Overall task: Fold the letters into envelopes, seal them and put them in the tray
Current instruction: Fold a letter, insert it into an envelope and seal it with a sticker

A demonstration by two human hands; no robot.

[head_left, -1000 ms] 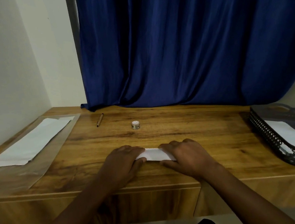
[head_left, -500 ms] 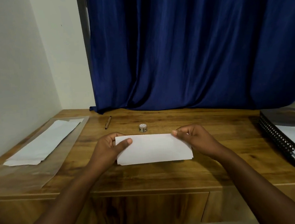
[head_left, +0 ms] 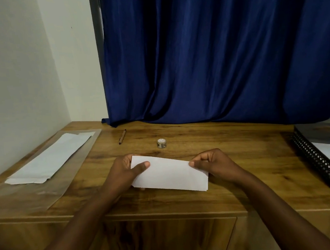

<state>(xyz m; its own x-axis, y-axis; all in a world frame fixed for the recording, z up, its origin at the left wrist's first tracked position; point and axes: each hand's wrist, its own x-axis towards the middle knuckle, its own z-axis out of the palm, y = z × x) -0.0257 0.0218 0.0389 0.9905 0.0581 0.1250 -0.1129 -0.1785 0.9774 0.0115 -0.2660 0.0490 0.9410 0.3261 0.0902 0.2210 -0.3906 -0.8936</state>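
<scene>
Woodgrain runs across your desk, pushed against a pale wall and a blue curtain. Your left hand and right hand each pinch an end of the folded letter, lifted, it seems, just above the wood. Beyond lie a pencil and small tape roll; envelopes left (on clear plastic), mesh tray right.

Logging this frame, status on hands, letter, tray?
Left hand and right hand both pinch the folded letter above the desk. Tray at right, one white sheet inside. Path looks clear.
</scene>
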